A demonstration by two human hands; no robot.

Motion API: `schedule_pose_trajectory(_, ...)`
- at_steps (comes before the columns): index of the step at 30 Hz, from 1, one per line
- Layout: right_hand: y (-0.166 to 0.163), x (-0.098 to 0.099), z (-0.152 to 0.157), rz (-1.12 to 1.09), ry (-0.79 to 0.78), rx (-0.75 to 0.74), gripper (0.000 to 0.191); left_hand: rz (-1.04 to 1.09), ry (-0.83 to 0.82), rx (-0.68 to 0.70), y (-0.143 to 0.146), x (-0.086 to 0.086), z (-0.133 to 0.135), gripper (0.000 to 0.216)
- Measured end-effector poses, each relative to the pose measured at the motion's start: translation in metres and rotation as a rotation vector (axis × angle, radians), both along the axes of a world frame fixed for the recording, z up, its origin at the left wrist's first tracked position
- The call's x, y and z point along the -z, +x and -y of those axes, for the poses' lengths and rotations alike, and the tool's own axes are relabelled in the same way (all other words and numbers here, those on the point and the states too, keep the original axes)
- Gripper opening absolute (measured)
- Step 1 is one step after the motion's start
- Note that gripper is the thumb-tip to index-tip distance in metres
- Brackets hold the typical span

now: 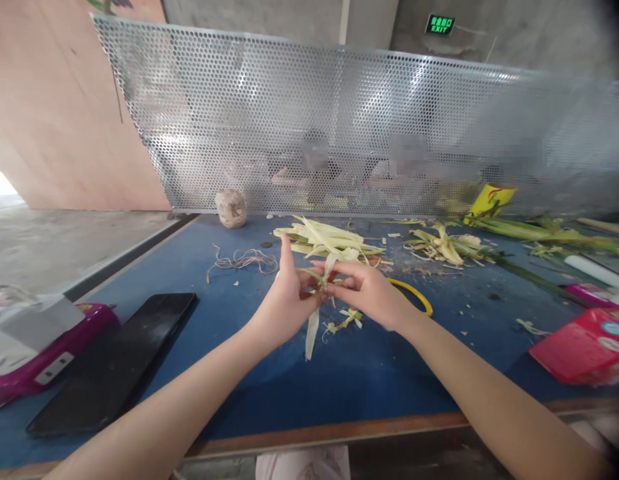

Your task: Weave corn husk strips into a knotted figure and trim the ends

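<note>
Over the middle of the blue table, my left hand and my right hand meet at a pale strip of corn husk. Both hands pinch it near its middle, where it looks bunched or knotted. One end hangs down below my fingers and another rises above them. My left thumb points up; the other left fingers curl round the husk. Just beyond my hands lies a pile of pale husk strips. A small tied piece of husk rests on the table below my right hand. A yellow ring is partly hidden behind my right wrist.
Left on the blue table are a black phone, a purple box with tissue, loose twine and a twine ball. Right are husk scraps, green leaves and a red packet. A perforated metal screen stands behind.
</note>
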State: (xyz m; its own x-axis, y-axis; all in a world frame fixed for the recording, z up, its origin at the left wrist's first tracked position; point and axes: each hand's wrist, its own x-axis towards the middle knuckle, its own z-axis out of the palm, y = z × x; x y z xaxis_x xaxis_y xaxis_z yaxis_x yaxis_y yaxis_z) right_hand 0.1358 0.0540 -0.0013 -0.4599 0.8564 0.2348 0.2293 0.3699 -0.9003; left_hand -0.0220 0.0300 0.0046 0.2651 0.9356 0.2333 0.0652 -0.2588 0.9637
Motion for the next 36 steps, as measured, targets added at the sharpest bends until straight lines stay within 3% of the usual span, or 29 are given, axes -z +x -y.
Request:
schedule_pose_trajectory(4,-0.001,0.003,-0.001,0.017,-0.030,0.090,0.025,-0.141,0.076,-0.251,-0.005,0.005,-0.008,0.114)
schedule_pose_trajectory(6,-0.002,0.003,-0.002,-0.018,-0.077,0.099,0.027,-0.216,0.136,-0.314,-0.007,0.007,-0.010,0.112)
schedule_pose_trajectory(12,-0.003,0.003,-0.003,-0.113,-0.170,0.060,0.027,-0.274,0.250,-0.238,-0.005,0.005,-0.005,0.095)
schedule_pose_trajectory(16,-0.002,0.003,-0.002,-0.062,-0.141,0.078,0.033,-0.301,0.229,-0.237,-0.004,0.001,-0.001,0.093)
schedule_pose_trajectory(21,-0.003,0.002,0.000,-0.003,-0.116,0.061,0.026,-0.362,0.270,-0.241,-0.004,-0.003,0.000,0.092)
schedule_pose_trajectory(30,-0.002,0.002,-0.001,-0.010,-0.084,0.136,0.020,-0.533,0.165,-0.252,-0.009,-0.014,0.003,0.096)
schedule_pose_trajectory(36,-0.001,0.004,-0.003,-0.087,-0.212,0.069,0.020,-0.440,0.033,-0.151,-0.012,-0.010,0.001,0.096)
